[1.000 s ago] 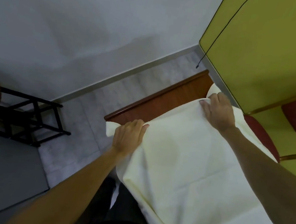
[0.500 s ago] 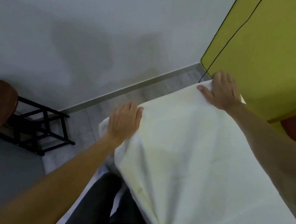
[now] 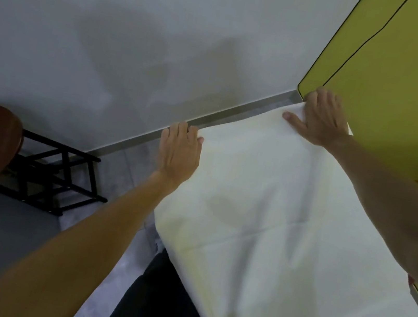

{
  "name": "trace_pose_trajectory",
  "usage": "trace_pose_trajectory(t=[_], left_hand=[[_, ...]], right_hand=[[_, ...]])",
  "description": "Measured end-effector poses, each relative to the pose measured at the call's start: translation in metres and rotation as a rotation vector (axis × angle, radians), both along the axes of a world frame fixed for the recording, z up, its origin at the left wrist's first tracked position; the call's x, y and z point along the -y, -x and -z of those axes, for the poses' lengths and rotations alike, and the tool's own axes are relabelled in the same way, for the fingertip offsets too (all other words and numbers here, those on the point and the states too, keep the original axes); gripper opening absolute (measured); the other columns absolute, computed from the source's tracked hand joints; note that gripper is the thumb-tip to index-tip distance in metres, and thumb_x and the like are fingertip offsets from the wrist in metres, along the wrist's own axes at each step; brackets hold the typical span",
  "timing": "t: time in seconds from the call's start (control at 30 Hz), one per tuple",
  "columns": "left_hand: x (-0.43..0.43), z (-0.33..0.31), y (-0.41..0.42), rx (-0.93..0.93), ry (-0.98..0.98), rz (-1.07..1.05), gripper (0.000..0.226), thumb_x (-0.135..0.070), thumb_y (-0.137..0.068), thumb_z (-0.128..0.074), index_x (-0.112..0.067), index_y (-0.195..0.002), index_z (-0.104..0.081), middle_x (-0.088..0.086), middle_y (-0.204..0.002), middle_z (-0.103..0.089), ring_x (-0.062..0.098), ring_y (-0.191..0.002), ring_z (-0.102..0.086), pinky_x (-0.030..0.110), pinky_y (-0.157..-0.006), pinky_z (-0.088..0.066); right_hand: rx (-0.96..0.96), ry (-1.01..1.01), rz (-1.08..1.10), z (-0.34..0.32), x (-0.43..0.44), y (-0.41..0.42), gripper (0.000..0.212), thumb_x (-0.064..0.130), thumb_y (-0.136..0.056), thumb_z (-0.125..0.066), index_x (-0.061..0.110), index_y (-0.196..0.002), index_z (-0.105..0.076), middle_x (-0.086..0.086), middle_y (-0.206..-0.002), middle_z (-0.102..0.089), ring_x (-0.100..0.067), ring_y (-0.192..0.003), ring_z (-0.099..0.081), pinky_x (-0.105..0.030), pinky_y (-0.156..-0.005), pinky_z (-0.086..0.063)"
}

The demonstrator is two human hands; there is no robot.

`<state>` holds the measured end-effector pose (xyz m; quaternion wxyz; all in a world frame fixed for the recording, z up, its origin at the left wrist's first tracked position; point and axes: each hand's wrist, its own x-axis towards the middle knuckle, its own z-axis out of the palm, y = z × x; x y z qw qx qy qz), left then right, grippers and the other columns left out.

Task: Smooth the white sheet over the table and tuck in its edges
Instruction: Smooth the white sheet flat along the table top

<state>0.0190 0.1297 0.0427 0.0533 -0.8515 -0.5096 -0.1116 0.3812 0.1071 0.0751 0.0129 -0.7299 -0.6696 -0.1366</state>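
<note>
Both hands had carried the white sheet [image 3: 274,223] forward over the table; my left hand [image 3: 178,153] and right hand [image 3: 321,118] curled over its far edge, gripping it taut for tucking.

Soft, even indoor light, moderately bright. Blurry, diffuse shadows smudge the grey wall [image 3: 137,51]. The sheet [image 3: 272,237] is the brightest surface — a dim patch sits near its middle. Wide-angle distortion bends straight lines toward the edges, and the near forearms [image 3: 63,258] look soft, slightly smeared.
</note>
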Motion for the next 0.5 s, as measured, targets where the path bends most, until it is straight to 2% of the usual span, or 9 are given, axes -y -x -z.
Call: trace_pose_trajectory(t=[0.13, 0.2, 0.23, 0.3, 0.37, 0.43, 0.5], left_hand=[[-0.019, 0.028, -0.016, -0.059, 0.108, 0.017, 0.036, -0.04, -0.102, -0.026, -0.013, -0.106, -0.05, 0.009, -0.098, -0.056, 0.021, -0.085, -0.043, 0.037, -0.078, -0.04], [-0.018, 0.05, -0.018, -0.071, 0.181, 0.027, 0.049, -0.047, -0.101, -0.032, -0.01, -0.13, -0.049, 0.02, -0.125, -0.057, 0.034, -0.113, -0.053, 0.047, -0.099, -0.041], [-0.014, 0.059, -0.018, -0.073, 0.225, 0.039, 0.059, -0.051, -0.1, -0.034, -0.009, -0.14, -0.043, 0.023, -0.139, -0.05, 0.042, -0.129, -0.045, 0.054, -0.11, -0.033], [-0.004, 0.075, -0.014, -0.067, 0.301, 0.08, 0.071, -0.057, -0.098, -0.028, -0.009, -0.15, -0.032, 0.024, -0.154, -0.032, 0.046, -0.144, -0.026, 0.057, -0.117, -0.017], [0.007, 0.085, -0.009, -0.056, 0.355, 0.104, 0.075, -0.061, -0.098, -0.019, -0.009, -0.151, -0.03, 0.023, -0.157, -0.029, 0.044, -0.145, -0.024, 0.057, -0.118, -0.015], [0.015, 0.09, -0.006, 0.01, 0.453, 0.109, 0.082, -0.065, -0.097, -0.009, -0.007, -0.149, -0.034, 0.022, -0.152, -0.037, 0.042, -0.141, -0.033, 0.055, -0.116, -0.027], [0.019, 0.093, -0.003, 0.062, 0.526, 0.134, 0.084, -0.067, -0.096, -0.011, -0.005, -0.145, -0.04, 0.02, -0.145, -0.047, 0.04, -0.134, -0.043, 0.049, -0.111, -0.036]], right_hand=[[-0.011, 0.043, 0.024, 0.035, -0.016, -0.017, 0.082, 0.079, -0.092, -0.017, 0.004, -0.104, -0.049, -0.019, -0.101, -0.05, -0.032, -0.088, -0.046, -0.045, -0.078, -0.036], [-0.054, 0.1, 0.02, 0.061, -0.016, -0.017, 0.086, 0.079, -0.093, -0.015, 0.004, -0.12, -0.049, -0.021, -0.117, -0.053, -0.036, -0.105, -0.05, -0.047, -0.091, -0.037], [-0.084, 0.126, 0.02, 0.074, -0.013, -0.013, 0.084, 0.076, -0.095, -0.02, 0.004, -0.128, -0.048, -0.021, -0.127, -0.052, -0.038, -0.117, -0.049, -0.05, -0.101, -0.034], [-0.176, 0.192, 0.069, 0.099, -0.002, -0.003, 0.079, 0.07, -0.097, -0.028, 0.005, -0.14, -0.044, -0.02, -0.144, -0.047, -0.039, -0.139, -0.038, -0.057, -0.117, -0.022], [-0.245, 0.231, 0.125, 0.115, 0.009, 0.004, 0.083, 0.071, -0.097, -0.019, 0.007, -0.141, -0.047, -0.017, -0.148, -0.047, -0.036, -0.144, -0.033, -0.058, -0.119, -0.018], [-0.285, 0.239, 0.151, 0.12, 0.014, 0.007, 0.086, 0.072, -0.097, -0.012, 0.008, -0.137, -0.054, -0.015, -0.144, -0.052, -0.036, -0.143, -0.036, -0.057, -0.118, -0.019], [-0.309, 0.25, 0.146, 0.118, 0.017, 0.006, 0.085, 0.071, -0.097, -0.013, 0.009, -0.136, -0.056, -0.016, -0.144, -0.052, -0.036, -0.142, -0.037, -0.058, -0.117, -0.021]])
